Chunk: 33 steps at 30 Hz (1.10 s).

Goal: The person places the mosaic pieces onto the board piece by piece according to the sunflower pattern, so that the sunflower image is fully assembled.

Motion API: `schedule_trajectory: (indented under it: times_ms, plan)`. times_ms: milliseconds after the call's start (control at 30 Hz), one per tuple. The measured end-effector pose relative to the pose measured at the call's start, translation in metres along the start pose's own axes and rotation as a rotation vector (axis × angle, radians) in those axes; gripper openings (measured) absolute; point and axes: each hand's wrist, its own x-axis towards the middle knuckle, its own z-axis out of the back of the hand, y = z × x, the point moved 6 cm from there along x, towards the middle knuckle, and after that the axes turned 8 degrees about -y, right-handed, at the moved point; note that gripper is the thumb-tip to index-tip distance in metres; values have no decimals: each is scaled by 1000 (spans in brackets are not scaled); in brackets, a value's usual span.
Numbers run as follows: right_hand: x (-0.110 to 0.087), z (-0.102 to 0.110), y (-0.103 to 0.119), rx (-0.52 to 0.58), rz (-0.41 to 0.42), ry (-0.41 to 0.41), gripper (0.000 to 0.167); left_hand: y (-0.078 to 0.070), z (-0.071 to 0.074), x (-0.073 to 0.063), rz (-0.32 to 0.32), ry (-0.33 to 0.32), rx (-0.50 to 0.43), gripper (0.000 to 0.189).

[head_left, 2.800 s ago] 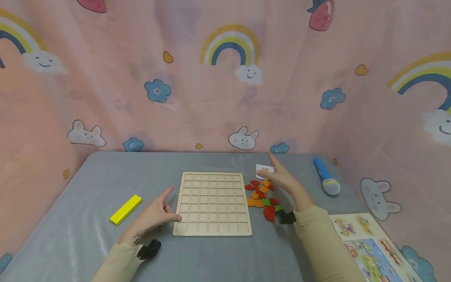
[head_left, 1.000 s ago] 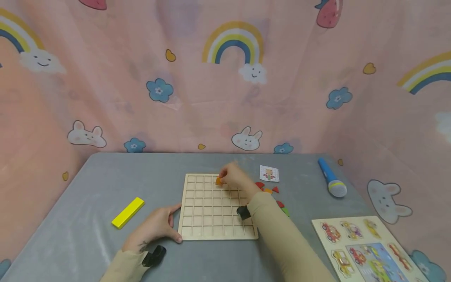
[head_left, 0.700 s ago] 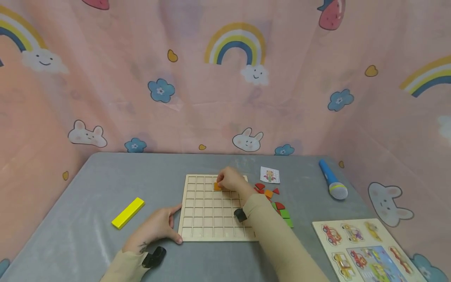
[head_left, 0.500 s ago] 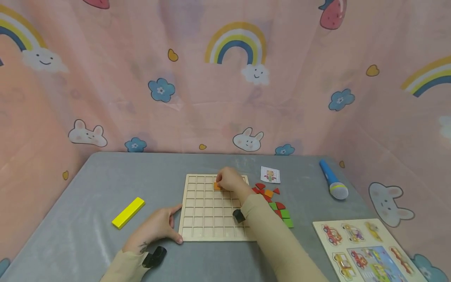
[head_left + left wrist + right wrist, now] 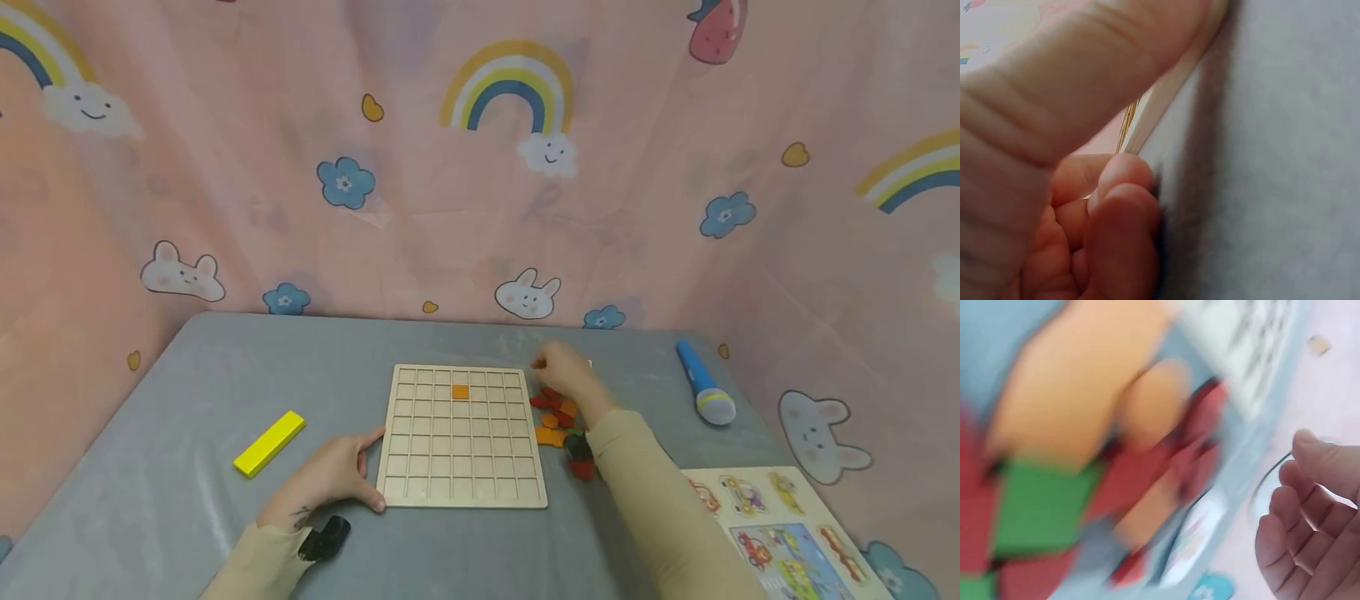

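A wooden grid board (image 5: 461, 454) lies mid-table, with one orange square tile (image 5: 461, 392) in a cell of its second row from the far side. My left hand (image 5: 330, 475) rests at the board's left edge, thumb at the near corner and index finger farther up; its other fingers are bent in the left wrist view. My right hand (image 5: 566, 372) hovers beyond the loose pieces, fingers loosely bent and holding nothing in the right wrist view. Below it are red pieces, an orange disc (image 5: 1155, 403) and a green square (image 5: 1044, 509). The hand mostly hides a picture card (image 5: 1194, 537) in the head view.
A yellow block (image 5: 270, 443) lies left of the board. At the right are a blue toy microphone (image 5: 703, 383) and a picture puzzle board (image 5: 787, 533). A pink printed curtain (image 5: 420, 250) hangs behind the grey table (image 5: 187, 433).
My right hand let go of the orange square tile in the grid and moved right, over the loose pieces. Since the first frame, my left hand has come to the board's left edge.
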Motion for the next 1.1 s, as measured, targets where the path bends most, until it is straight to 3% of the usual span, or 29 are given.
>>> schedule_trajectory:
  times_ms: [133,300,467,600,733,833,933,1100]
  plan:
    - [-8,-3,-29,-50,-36,47,19,-1,0,0,0,-4,16,111]
    - [-13,1,-55,-117,-103,21,6,-1,0,0,1,1,17,111]
    - [-20,3,-75,-195,-176,65,8,-1,0,0,17,4,4,111]
    - [-26,-2,-85,-167,-184,89,12,-1,-1,1,15,19,3,111]
    - [-25,-3,-87,-77,-212,56,12,0,0,0,14,33,2,111]
    - [-21,3,-71,54,-175,1,12,1,1,-1,13,41,-6,111]
    - [-15,5,-36,225,-105,-22,10,1,1,-1,3,44,-7,111]
    - [-1,-15,37,346,2,45,12,0,-1,1,-17,33,3,112]
